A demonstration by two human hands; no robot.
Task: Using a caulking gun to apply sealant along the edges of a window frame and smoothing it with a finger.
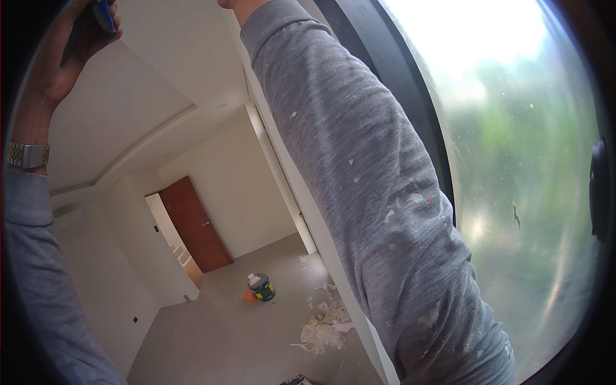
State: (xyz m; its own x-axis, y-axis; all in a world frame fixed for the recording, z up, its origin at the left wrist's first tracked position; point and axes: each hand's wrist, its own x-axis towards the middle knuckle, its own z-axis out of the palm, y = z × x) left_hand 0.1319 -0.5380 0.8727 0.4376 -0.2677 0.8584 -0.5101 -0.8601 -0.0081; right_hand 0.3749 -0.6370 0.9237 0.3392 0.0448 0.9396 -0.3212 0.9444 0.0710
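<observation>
Sleeve (366, 179) across window (513, 154), left hand (82, 54) gripping blue object (103, 16), right hand (241, 8) cropped, grip unclear, bucket (263, 289) near scraps (324, 330)

Left arm (42, 269) and right arm (378, 192), both raised high!
Here's the left hand (72, 56), above the metal-link wristwatch (29, 154), fingers bent in a grip, grey cuff (25, 199) just below the watch. Far to the watch's right, the white-flecked grey sleeve (350, 138) slants up and leftward, the right hand (242, 9) higher than the watch, mostly cut off, its grip unseen.
</observation>
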